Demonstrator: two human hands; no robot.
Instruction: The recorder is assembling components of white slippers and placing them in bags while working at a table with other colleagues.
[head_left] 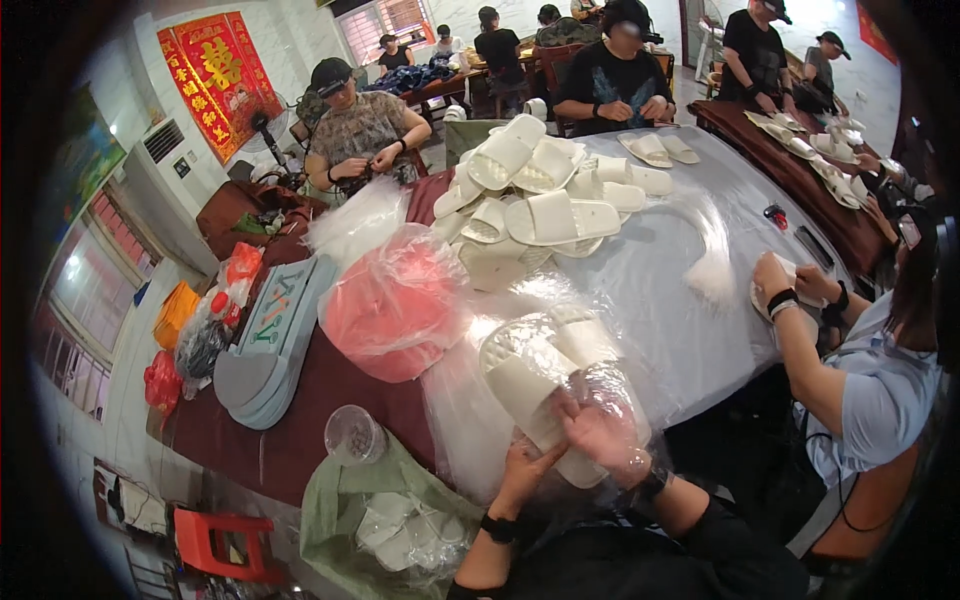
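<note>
A pair of cream slippers (525,385) lies in front of me in a clear plastic bag (640,385). My left hand (525,470) is closed on the near left edge of the bagged slippers. Over the near part of the pair, my right hand (608,435) rests with its fingers stretched out, slightly blurred and partly behind shiny film. Whether that hand is inside the bag I cannot tell. Just beyond the pair rises a heap of loose cream slippers (555,215). A pink bundle in clear plastic (395,300) sits to the left of it.
A stack of grey slipper-shaped boards (270,345) stands left on the dark red tablecloth (340,400). Below are a round clear tub (355,435) and a green sack (330,520) with bagged slippers. A red stool (225,545) is lower left. A co-worker (850,370) handles a slipper at right.
</note>
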